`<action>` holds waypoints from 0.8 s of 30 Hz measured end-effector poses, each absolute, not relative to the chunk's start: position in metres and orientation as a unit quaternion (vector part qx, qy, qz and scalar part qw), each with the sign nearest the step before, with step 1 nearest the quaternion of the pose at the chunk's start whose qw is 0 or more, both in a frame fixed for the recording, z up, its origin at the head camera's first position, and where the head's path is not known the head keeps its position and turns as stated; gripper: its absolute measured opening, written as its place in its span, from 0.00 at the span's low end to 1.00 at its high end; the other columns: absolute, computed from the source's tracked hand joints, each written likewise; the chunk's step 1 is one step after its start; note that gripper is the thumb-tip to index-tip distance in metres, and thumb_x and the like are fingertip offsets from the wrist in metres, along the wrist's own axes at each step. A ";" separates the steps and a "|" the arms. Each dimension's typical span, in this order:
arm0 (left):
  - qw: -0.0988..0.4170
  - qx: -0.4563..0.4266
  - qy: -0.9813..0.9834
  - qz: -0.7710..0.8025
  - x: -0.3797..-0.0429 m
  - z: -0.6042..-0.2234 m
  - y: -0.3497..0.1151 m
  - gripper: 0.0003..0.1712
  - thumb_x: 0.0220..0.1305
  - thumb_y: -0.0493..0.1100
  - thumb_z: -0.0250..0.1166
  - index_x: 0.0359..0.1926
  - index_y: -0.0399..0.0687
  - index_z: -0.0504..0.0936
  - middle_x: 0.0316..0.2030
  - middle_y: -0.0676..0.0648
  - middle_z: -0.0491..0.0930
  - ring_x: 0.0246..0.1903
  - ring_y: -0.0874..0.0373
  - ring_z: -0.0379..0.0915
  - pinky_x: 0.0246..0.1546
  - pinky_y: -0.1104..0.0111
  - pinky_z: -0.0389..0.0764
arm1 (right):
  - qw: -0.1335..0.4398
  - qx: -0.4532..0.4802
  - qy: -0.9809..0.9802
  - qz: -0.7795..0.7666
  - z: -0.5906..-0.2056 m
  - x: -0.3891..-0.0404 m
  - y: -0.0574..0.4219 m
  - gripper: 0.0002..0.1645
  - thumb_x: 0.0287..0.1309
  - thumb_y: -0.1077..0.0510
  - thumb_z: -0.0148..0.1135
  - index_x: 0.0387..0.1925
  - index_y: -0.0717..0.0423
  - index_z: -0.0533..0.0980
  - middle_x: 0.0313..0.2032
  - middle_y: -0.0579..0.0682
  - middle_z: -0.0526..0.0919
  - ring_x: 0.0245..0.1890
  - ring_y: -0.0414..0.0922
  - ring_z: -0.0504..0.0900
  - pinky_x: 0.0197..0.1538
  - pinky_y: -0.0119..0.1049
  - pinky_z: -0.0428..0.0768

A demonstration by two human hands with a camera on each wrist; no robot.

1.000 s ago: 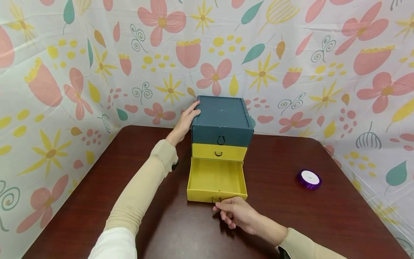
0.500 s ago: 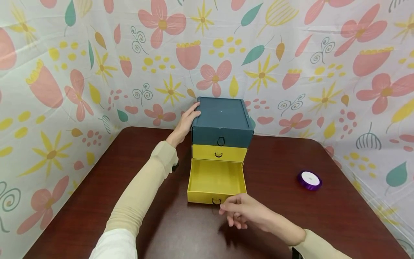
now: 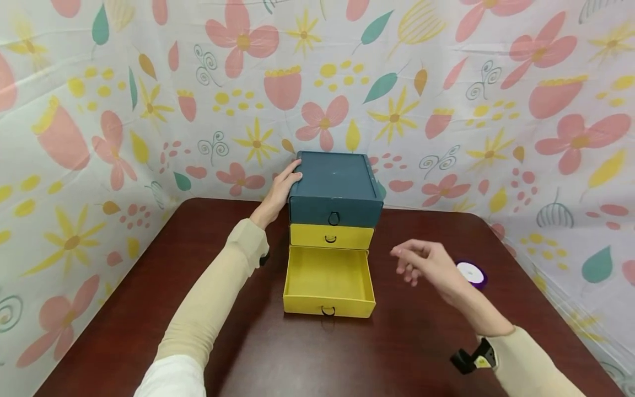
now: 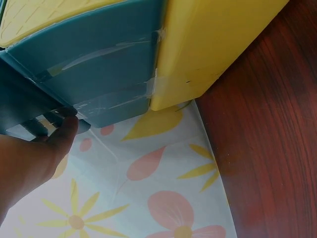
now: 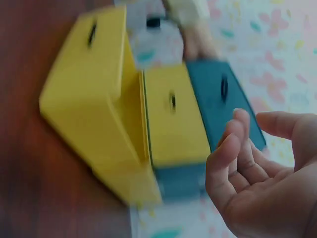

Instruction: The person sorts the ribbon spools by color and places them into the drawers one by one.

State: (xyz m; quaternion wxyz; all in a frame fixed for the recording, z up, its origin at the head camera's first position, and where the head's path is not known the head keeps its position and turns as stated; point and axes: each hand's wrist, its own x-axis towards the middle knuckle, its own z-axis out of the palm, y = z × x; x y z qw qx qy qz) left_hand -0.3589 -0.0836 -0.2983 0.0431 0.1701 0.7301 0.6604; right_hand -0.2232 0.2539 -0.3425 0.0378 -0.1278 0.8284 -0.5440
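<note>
A stack of small drawers stands at the back of the table, with a dark teal top unit (image 3: 337,179) over two yellow drawers. The lower yellow drawer (image 3: 305,305) is pulled out, its inside bare, a black ring handle on its front. The upper yellow drawer (image 3: 307,236) is pushed in. My left hand (image 3: 278,193) rests against the teal unit's left side, fingertips over the top edge; the left wrist view shows part of that hand (image 4: 42,153) at the unit's corner. Right of the stack, my right hand (image 3: 434,270) hovers with loosely bent fingers, holding nothing.
A purple ribbon spool (image 3: 473,273) with a white centre lies on the dark wooden table (image 3: 238,353), partly behind my right hand in the head view. A flower-patterned cloth (image 3: 322,77) hangs close behind and on both sides.
My right hand has left the lower drawer's ring handle and moved up and right, towards the ribbon spool. The drawer remains pulled out, and my left hand stays on the teal unit.
</note>
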 end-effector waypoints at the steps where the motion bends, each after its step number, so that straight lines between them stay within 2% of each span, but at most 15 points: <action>1: 0.043 0.171 0.728 0.662 -0.359 -0.299 -0.085 0.32 0.75 0.49 0.44 0.77 0.59 0.50 0.78 0.52 0.38 0.77 0.51 0.38 0.73 0.52 0.52 | 0.010 -0.127 0.839 -0.530 -0.343 -0.227 0.260 0.19 0.66 0.48 0.58 0.43 0.62 0.78 0.24 0.48 0.83 0.21 0.46 0.80 0.26 0.38 0.83; 3: 0.041 0.171 0.727 0.664 -0.361 -0.302 -0.085 0.32 0.75 0.49 0.44 0.77 0.58 0.50 0.78 0.52 0.38 0.76 0.51 0.38 0.73 0.52 0.52 | -0.040 -0.122 0.862 -0.491 -0.345 -0.235 0.273 0.20 0.66 0.47 0.59 0.44 0.61 0.78 0.25 0.46 0.84 0.22 0.45 0.81 0.27 0.39 0.83; 7: 0.035 0.169 0.724 0.667 -0.374 -0.313 -0.085 0.31 0.75 0.51 0.45 0.76 0.63 0.51 0.77 0.54 0.39 0.76 0.52 0.40 0.73 0.52 0.53 | -0.132 -0.116 0.910 -0.375 -0.357 -0.252 0.301 0.19 0.65 0.46 0.59 0.45 0.57 0.79 0.29 0.47 0.85 0.23 0.39 0.80 0.28 0.34 0.80; 9: 0.029 0.166 0.726 0.667 -0.380 -0.318 -0.085 0.31 0.74 0.53 0.46 0.75 0.67 0.52 0.77 0.56 0.40 0.76 0.54 0.40 0.73 0.53 0.53 | -0.168 -0.104 0.930 -0.309 -0.365 -0.260 0.316 0.20 0.64 0.44 0.60 0.46 0.56 0.78 0.32 0.53 0.85 0.26 0.42 0.80 0.31 0.35 0.77; 12: 0.019 0.166 0.730 0.663 -0.385 -0.321 -0.084 0.31 0.73 0.56 0.46 0.75 0.69 0.53 0.77 0.57 0.40 0.76 0.55 0.41 0.73 0.53 0.53 | -0.191 -0.085 0.944 -0.253 -0.377 -0.272 0.339 0.27 0.62 0.42 0.61 0.51 0.60 0.76 0.41 0.63 0.84 0.36 0.54 0.80 0.39 0.46 0.76; 15: 0.015 0.167 0.733 0.660 -0.385 -0.321 -0.083 0.32 0.73 0.57 0.47 0.75 0.69 0.53 0.77 0.57 0.40 0.76 0.55 0.40 0.73 0.53 0.54 | -0.174 -0.061 0.957 -0.224 -0.391 -0.280 0.361 0.37 0.61 0.40 0.61 0.58 0.67 0.70 0.51 0.73 0.76 0.48 0.69 0.73 0.47 0.62 0.70; 17: 0.015 0.166 0.734 0.659 -0.385 -0.321 -0.083 0.32 0.73 0.57 0.47 0.75 0.69 0.53 0.77 0.58 0.40 0.76 0.55 0.39 0.73 0.53 0.54 | -0.150 -0.045 0.967 -0.202 -0.399 -0.285 0.375 0.44 0.60 0.38 0.60 0.62 0.70 0.65 0.54 0.78 0.71 0.52 0.75 0.67 0.51 0.67 0.66; 20: 0.017 0.163 0.733 0.661 -0.385 -0.321 -0.083 0.31 0.73 0.57 0.47 0.75 0.70 0.53 0.77 0.58 0.40 0.76 0.55 0.41 0.72 0.53 0.55 | -0.097 -0.024 0.980 -0.173 -0.411 -0.289 0.390 0.55 0.58 0.34 0.60 0.67 0.74 0.58 0.59 0.82 0.64 0.56 0.79 0.61 0.56 0.71 0.62; 24: 0.020 0.163 0.731 0.662 -0.384 -0.320 -0.084 0.31 0.73 0.56 0.47 0.75 0.70 0.53 0.77 0.58 0.39 0.76 0.54 0.42 0.72 0.53 0.55 | -0.018 0.001 0.988 -0.151 -0.420 -0.289 0.403 0.64 0.53 0.29 0.61 0.71 0.73 0.49 0.62 0.83 0.56 0.57 0.81 0.58 0.54 0.74 0.63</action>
